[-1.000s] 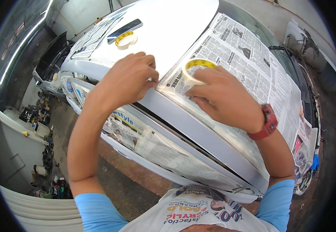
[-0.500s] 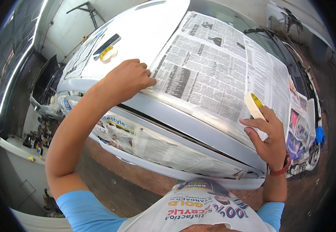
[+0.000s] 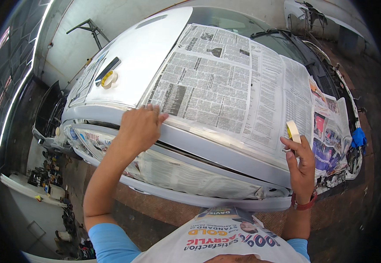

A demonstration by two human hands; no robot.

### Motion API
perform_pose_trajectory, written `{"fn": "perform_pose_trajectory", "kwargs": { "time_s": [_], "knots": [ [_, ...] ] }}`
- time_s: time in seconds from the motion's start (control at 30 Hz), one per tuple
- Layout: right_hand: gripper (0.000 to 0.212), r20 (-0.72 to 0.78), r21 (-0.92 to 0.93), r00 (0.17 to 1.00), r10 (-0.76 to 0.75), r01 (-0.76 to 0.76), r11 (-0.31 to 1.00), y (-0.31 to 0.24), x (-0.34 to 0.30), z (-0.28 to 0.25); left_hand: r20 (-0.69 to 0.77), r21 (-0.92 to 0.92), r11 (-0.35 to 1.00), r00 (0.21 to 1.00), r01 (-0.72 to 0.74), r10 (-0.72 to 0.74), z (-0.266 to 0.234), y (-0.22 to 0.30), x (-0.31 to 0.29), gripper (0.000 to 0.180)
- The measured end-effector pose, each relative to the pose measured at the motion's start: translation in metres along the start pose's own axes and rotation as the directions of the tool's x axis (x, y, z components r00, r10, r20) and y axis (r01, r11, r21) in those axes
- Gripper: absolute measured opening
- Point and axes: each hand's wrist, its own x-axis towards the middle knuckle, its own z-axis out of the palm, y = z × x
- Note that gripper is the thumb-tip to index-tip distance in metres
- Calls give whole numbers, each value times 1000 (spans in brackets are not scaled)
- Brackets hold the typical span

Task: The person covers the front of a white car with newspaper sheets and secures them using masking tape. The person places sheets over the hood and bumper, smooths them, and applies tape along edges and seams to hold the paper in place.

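Here, tape [image 3: 293, 130] in right hand [image 3: 302, 170], seemingly pinched

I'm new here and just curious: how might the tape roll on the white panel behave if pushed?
The tape roll could roll on edge, being round, or slide, since the white panel looks smooth. Open-centred, it's probably light.

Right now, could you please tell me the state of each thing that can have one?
Newspaper sheets: spread over the car
Left hand: at the sheets' near-left corner, grip unclear
Right hand: closed on a tape roll
Second tape roll: resting, not held
Dark flat object: lying beside it
Red wristband: fastened
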Motion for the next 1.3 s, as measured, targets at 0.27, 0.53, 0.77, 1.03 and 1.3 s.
{"fn": "perform_pose_trajectory", "kwargs": {
  "time_s": [0.27, 0.53, 0.77, 1.03, 1.3],
  "knots": [
    [40, 57, 159, 998, 5, -14, 987, 8, -1, -4, -138, -58, 998, 990, 30, -38, -1, 2, 24, 58],
    [66, 33, 326, 992, 123, -127, 937, 10, -27, -7, -275, -410, 908, 961, -86, -33, 17, 49, 39, 62],
    [87, 204, 150, 975, -91, 60, 987, 0, -72, 18, -269, -944, 171, 959, -282, 94, 65, 211, -71, 53],
    [81, 256, 56, 966, -34, 20, 998, -23, -121, 38, -400, -902, 160, 915, -402, 45, 89, 224, -105, 24],
    [62, 400, 131, 863, 308, -387, 913, -46, -147, 55, -440, -845, 369, 895, -386, -72, 75, 179, -137, 12]
  ]
}}
